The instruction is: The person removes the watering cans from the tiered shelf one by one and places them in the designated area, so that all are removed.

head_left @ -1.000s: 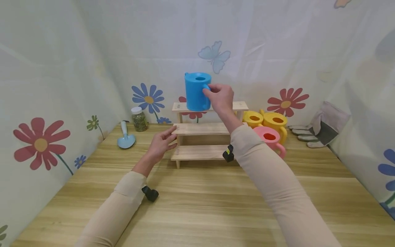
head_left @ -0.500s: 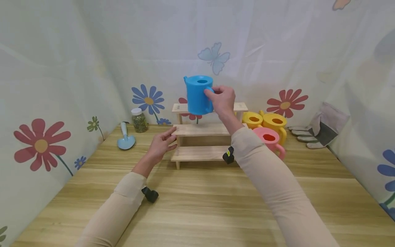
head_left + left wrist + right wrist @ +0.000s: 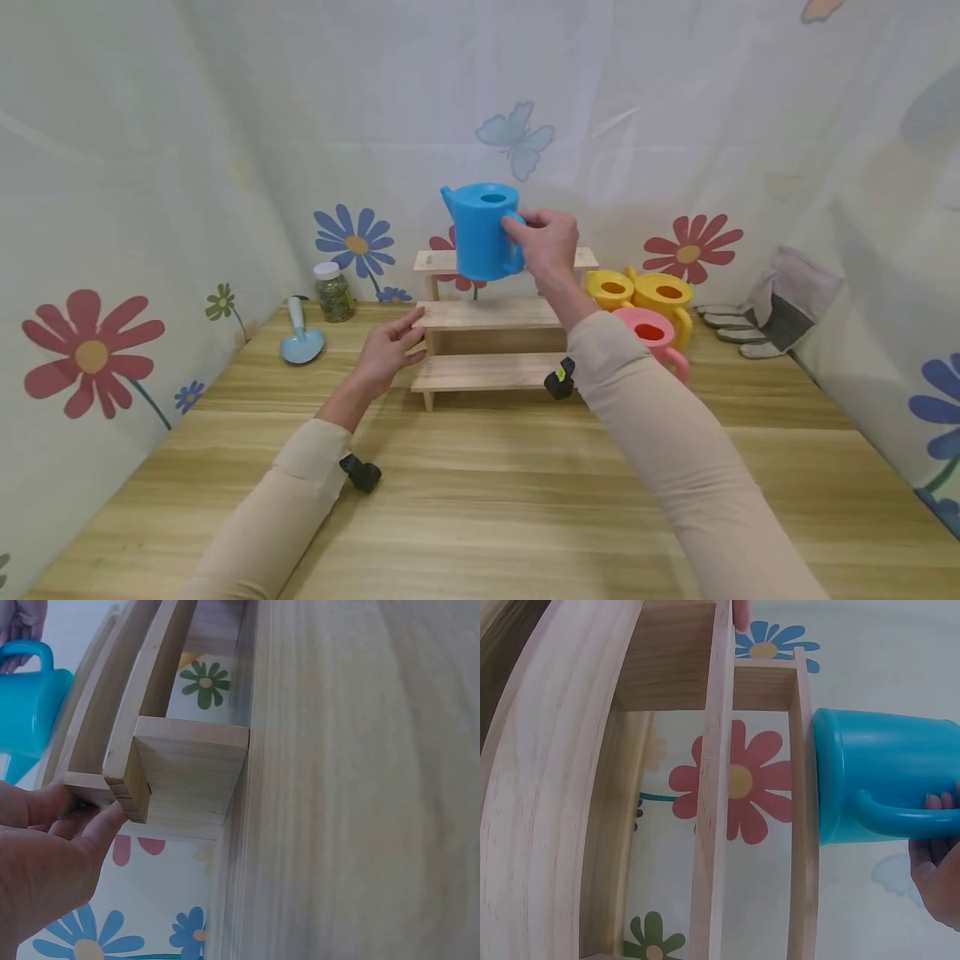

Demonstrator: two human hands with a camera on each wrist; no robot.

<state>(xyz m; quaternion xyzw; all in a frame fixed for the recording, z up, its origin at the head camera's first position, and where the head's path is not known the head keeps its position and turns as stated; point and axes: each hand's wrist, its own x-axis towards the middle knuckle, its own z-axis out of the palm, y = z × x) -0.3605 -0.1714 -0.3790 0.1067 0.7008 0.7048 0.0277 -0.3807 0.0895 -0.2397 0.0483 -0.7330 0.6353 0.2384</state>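
Note:
My right hand (image 3: 550, 246) pinches the handle of a blue watering can (image 3: 483, 233), which is upright with its spout to the left. The can's base is at the top board of a three-tier wooden shelf (image 3: 487, 314); in the right wrist view the can (image 3: 885, 776) lies right beside that board, and I cannot tell if they touch. At the shelf's left end, my left hand (image 3: 382, 357) holds the end of the middle board. Its thumb and fingers (image 3: 101, 832) are around that end in the left wrist view.
Two yellow watering cans (image 3: 663, 293) and a pink one (image 3: 652, 331) stand right of the shelf, partly behind my right arm. Gardening gloves (image 3: 783, 304) lie at the far right. Left of the shelf are a light-blue hand trowel (image 3: 302, 340) and a white-lidded jar (image 3: 333, 293).
The blue watering can has come down a little and turned, so its spout shows more on the left. My right hand moved with it; my left hand stayed on the shelf.

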